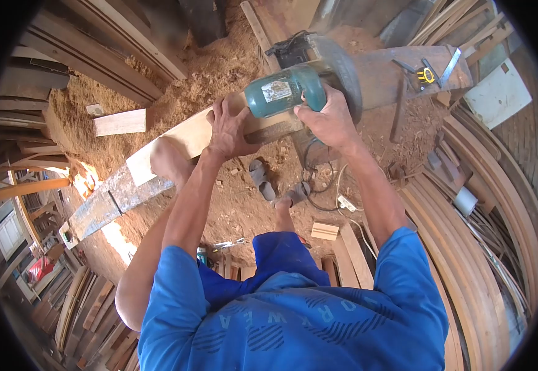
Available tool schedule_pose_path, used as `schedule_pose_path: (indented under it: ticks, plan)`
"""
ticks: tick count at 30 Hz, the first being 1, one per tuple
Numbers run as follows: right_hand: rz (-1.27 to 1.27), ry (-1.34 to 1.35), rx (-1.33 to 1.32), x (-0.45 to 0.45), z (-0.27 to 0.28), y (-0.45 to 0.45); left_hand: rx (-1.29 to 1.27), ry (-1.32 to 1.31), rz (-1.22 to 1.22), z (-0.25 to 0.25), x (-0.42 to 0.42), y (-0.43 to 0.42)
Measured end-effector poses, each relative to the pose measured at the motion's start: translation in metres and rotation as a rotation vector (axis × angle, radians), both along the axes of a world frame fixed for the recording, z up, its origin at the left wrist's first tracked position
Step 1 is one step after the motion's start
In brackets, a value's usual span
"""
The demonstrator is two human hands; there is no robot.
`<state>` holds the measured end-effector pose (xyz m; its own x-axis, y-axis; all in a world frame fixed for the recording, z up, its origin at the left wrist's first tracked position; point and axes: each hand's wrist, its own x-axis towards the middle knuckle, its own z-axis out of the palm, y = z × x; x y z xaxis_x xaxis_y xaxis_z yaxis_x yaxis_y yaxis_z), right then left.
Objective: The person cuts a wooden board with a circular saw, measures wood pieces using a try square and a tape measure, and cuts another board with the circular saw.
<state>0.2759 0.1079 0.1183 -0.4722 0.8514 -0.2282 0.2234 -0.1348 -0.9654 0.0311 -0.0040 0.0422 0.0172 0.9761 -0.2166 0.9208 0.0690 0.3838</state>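
Note:
My right hand [329,122] is wrapped round the handle of a green power saw [285,91], whose large round guard [338,71] stands to its right. The blade is hidden. With fingers spread, my left hand [227,128] presses on a pale wooden board [185,137], just left of the saw's motor. My bare foot [169,162] rests on the same board, nearer its left end. The board lies along a long worn plank [123,195].
On the plank's right end lie a yellow tape measure [426,75] and a metal square [450,67]. Sawdust [213,71] covers the ground. A cable and white socket block [346,203] lie below the saw. Curved timbers [460,247] stack at right; a sandal [261,177] sits mid-floor.

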Motion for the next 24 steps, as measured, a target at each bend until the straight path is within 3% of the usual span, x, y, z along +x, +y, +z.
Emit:
schedule_pose_path:
  ticks: [6,24]
  plan:
    - [0.026,0.026,-0.012,-0.007,-0.007,0.011,-0.161,0.041,0.040,0.007,0.003,0.001]
    - [-0.024,-0.064,0.213,-0.024,-0.020,0.034,-0.069,0.045,-0.034,0.002,0.002,-0.001]
